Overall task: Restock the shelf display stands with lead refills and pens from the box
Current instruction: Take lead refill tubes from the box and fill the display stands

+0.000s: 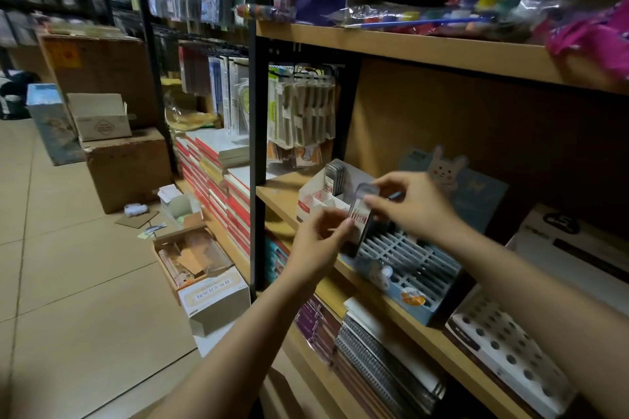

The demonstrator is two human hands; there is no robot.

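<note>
Clear plastic, red-labelled: a lead refill case (361, 214) sits pinched between both hands above the wooden shelf (384, 303). Right hand (413, 206) grips its upper end, thumb and forefinger closed on the rounded cap. Left hand (323, 235) nips the lower edge of the case with its fingertips, the remaining fingers curled in. The case is tilted, its foot touching or just above the front corner of a pale blue grid stand (408, 269); blur prevents a firmer reading.

Just beside the hands, to the left, stands a white cardboard display stand (318, 192) with red print, several more refill cases (335, 175) upright in its rear compartment. Behind the right hand, a blue card with a rabbit figure (446, 168) leans at the back of the shelf. Spiral notebooks (381, 357) lie on the shelf below. On the tiled floor (68, 282), well apart, an open box (200, 269) rests near the stacked red-edged books (218, 173).
</note>
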